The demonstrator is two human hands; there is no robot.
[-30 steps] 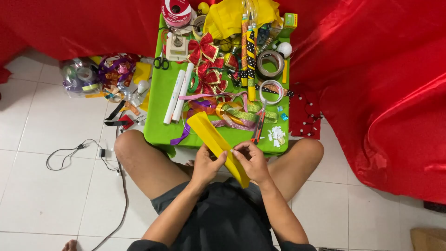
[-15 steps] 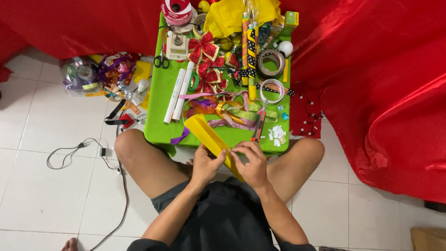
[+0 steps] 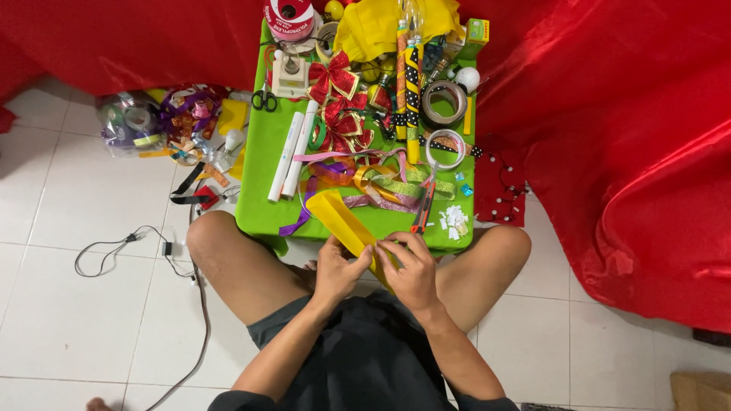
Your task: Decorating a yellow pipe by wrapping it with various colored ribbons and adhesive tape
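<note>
We see both hands meeting just off the near edge of the green counter (image 3: 263, 190), over the lap. The left hand (image 3: 337, 272) and the right hand (image 3: 411, 270) are each curled closed on the lower end of a long yellow folded strip (image 3: 343, 219). The fingers (image 3: 392, 247) of the right hand bend over the top of it, and the left thumb presses on it from the other side. The strip runs slantwise from between the two hands up and to the left, so its upper end lies over the counter's near edge, close to the tangle of coloured ribbons (image 3: 373, 183) in the middle of the counter.

Just past the right hand, near the near right corner, lies an orange-handled tool (image 3: 422, 209) and a little heap of white paper scraps (image 3: 455, 221). Two white tubes (image 3: 293, 156) lie side by side toward the left edge. Farther back we see red and gold bows (image 3: 339, 103), black-handled scissors (image 3: 264, 99) at the left edge, and tape rolls (image 3: 445, 103) toward the right edge. A red cloth (image 3: 632, 152) drapes beside the counter on the right, and a black cable (image 3: 145, 251) trails over the tiled floor (image 3: 84, 320) on the left.
</note>
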